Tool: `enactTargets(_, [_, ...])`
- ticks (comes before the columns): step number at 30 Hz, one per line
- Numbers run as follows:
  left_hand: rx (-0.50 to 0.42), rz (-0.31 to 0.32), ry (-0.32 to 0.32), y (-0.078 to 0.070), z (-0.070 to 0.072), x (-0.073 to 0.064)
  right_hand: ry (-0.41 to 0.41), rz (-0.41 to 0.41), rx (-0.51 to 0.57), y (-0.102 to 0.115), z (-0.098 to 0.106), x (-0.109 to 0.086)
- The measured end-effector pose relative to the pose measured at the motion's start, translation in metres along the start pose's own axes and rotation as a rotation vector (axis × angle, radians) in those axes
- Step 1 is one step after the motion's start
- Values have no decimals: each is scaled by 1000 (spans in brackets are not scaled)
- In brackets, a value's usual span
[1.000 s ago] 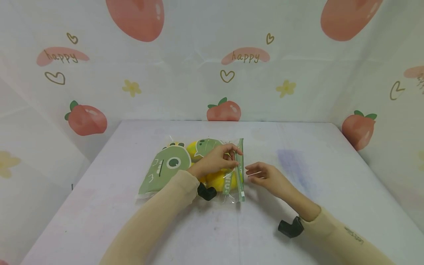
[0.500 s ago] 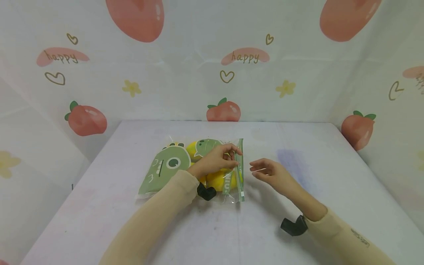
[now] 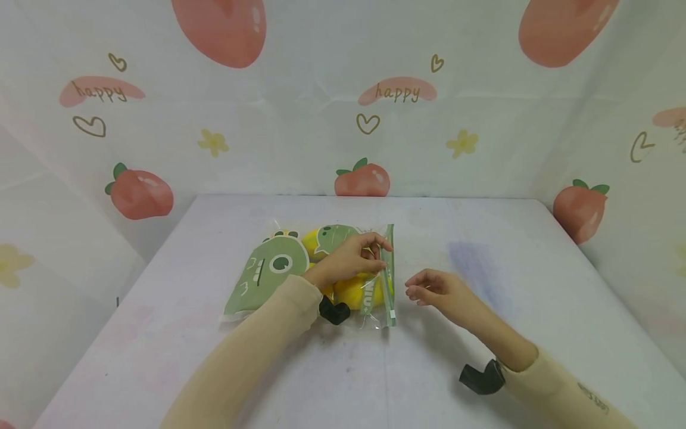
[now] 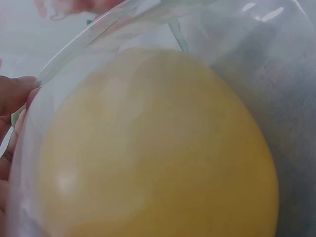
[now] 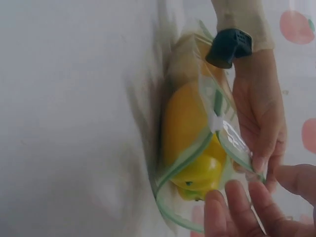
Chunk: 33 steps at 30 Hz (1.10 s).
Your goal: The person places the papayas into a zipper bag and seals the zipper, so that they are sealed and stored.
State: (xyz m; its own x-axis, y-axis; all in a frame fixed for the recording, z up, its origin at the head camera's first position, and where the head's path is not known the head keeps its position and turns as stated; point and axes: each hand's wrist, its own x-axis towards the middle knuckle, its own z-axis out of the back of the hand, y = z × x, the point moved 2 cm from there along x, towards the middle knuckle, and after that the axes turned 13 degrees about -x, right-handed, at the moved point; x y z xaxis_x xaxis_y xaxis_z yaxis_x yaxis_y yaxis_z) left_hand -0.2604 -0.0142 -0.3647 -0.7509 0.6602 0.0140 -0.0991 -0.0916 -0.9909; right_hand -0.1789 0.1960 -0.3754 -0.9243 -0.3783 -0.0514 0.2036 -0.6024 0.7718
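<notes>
A clear zip bag (image 3: 276, 280) with a green one-eyed monster print lies on the table, its mouth facing right. Yellow fruit-like things (image 3: 356, 292) fill it; through the plastic a rounded yellow one (image 4: 163, 148) looms in the left wrist view. My left hand (image 3: 348, 259) reaches across the bag and pinches the upper edge of its mouth between thumb and fingers. In the right wrist view the green-edged mouth gapes, with a white slider (image 5: 216, 122) at one end. Just right of the mouth, my right hand (image 3: 442, 292) hovers, fingers loosely bent, holding nothing.
The white table (image 3: 300, 381) bears a faint bluish smudge (image 3: 477, 268) to the right. A pale cloth (image 3: 300, 107) printed with fruit, hearts and flowers hangs behind and at the sides. Black camera mounts (image 3: 482, 378) sit at both wrists.
My right hand has drawn slightly away to the right of the bag's mouth, rising a little and then dropping towards me. The left hand and the bag have stayed put.
</notes>
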Motion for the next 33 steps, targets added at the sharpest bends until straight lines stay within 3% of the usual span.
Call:
enactTargets(5, [-14,-10,6,0,0,0,162,-16,23,1,-16,-5])
enactTargets(9, [-15,-21,10,0,0,0,225,-33,59,0,-27,-6])
enactTargets(22, [-16,-24,3,1,-1,0,227,-105,145,-3,-41,-4])
enactTargets(28, [3,43,-8,-1,3,-3,231,-100,162,-1,-43,-3])
enactTargets(33, [90,75,-44,-9,8,-11,227,-104,147,-2,-44,-3])
